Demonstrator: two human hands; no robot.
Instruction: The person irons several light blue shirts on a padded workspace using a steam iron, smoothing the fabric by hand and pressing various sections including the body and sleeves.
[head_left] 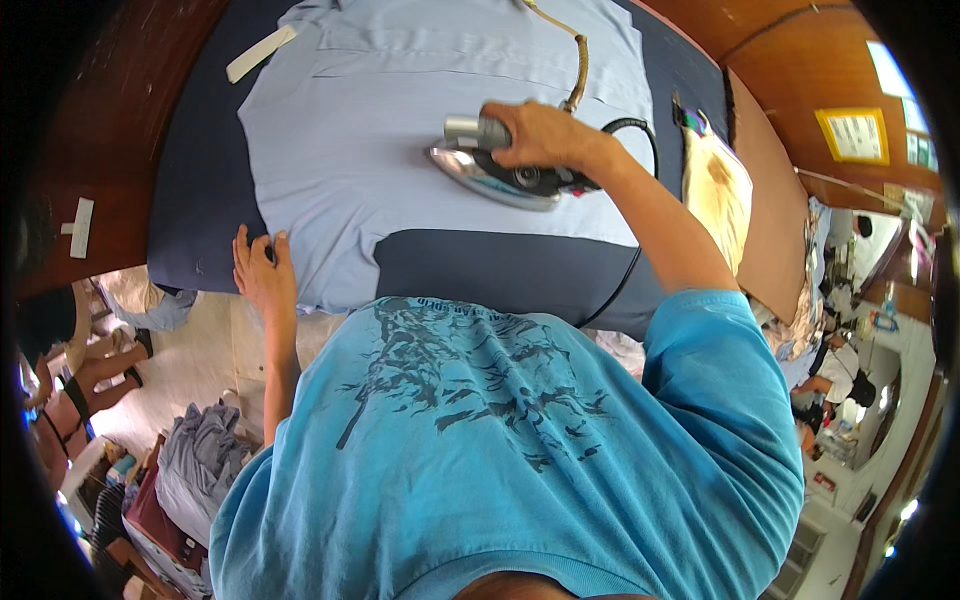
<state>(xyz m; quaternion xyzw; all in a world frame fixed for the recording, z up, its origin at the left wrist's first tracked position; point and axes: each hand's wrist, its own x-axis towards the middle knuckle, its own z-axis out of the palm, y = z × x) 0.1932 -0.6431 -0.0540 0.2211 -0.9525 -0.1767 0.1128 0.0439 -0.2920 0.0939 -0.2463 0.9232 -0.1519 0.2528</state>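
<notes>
A light blue shirt (350, 130) is spread over a table padded with dark navy cloth (490, 265). My right hand (545, 135) is closed around the handle of a steam iron (495, 180), near the middle of the shirt. The iron's silver soleplate is toward me, and I cannot tell whether it presses on the fabric. A tan hose (582, 70) and a black cord (655, 150) run from it. At the near left edge of the table, my left hand (265, 275) lies with its fingers apart beside the shirt's sleeve, holding nothing.
A pale strip (262, 54) lies at the shirt's far left. To the right is a yellowish cloth (715, 190). Grey clothes (200, 455) are heaped at the lower left. Other people are at the far left (95, 385) and far right (838, 375).
</notes>
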